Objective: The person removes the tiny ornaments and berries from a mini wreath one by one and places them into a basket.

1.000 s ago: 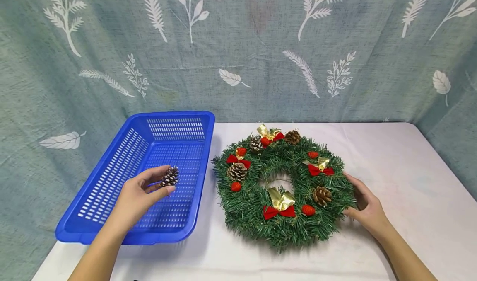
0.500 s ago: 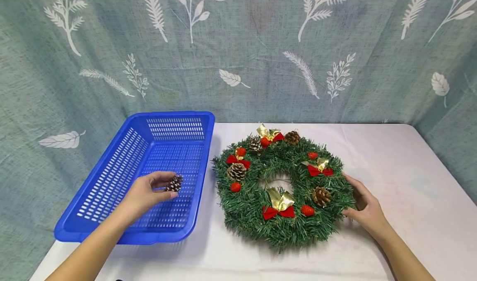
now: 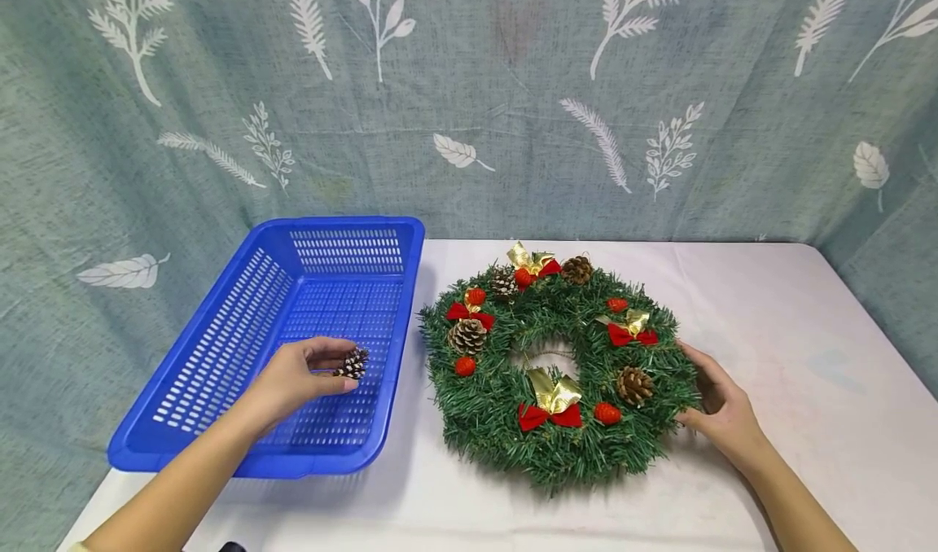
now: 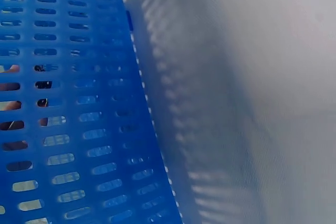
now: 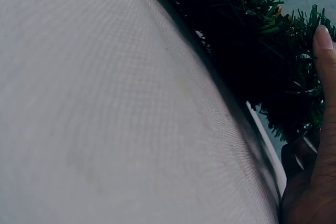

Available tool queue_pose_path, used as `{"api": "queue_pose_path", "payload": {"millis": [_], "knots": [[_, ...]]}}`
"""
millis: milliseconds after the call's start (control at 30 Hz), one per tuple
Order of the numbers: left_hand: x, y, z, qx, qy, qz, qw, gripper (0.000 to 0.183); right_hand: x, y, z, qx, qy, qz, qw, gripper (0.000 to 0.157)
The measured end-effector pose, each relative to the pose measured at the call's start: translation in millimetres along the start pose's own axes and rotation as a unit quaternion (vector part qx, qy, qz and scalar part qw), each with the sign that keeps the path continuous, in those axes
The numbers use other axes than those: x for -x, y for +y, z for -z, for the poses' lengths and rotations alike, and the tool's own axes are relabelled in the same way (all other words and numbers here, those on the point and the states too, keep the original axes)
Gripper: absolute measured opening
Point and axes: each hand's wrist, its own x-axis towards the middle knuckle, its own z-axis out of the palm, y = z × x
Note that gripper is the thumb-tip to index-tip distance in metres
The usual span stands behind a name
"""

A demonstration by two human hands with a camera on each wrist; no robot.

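Left of centre in the frame, the left hand (image 3: 293,381) pinches a small cone (image 3: 354,364) between thumb and fingers, a narrow grip over the right half of the blue basket (image 3: 293,464); whether the cone touches the floor below it cannot be told. The basket's slotted floor shows around the hand, and in the left wrist view parts of the fingers show through its side wall. Its lower-left corner reaches the table's left edge. A strip of white table (image 3: 806,316) separates its right rim from the wreath (image 3: 476,422), which lies right of centre, bearing red-and-gold bows (image 3: 550,405), other cones (image 3: 467,336) and red berries (image 3: 607,413). The right hand (image 3: 725,409) holds the wreath's right edge, thumb against the greenery. Beyond it, white cloth spreads to the slanting right edge; at the back, the table meets the curtain (image 3: 528,186).
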Motion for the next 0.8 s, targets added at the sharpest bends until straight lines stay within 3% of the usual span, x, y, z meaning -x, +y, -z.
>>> {"api": "queue_pose_path", "payload": {"millis": [300, 533, 800], "knots": [[-2.7, -0.5, -4.5, 0.012, -0.023, 0.001, 0.9997, 0.055, 0.9, -0.8, 1.8, 0.018, 0.001, -0.025, 1.000, 0.082], [-1.1, 0.1, -4.8, 0.012, -0.062, 0.005, 0.9980, 0.055, -0.5, -2.9, -0.9, -0.003, 0.010, -0.003, 1.000, 0.080], [-0.9, -3.5, -4.9, 0.061, -0.069, 0.002, 0.9957, 0.056, -1.1, -1.1, -1.9, -0.010, 0.014, 0.010, 1.000, 0.080]]}}
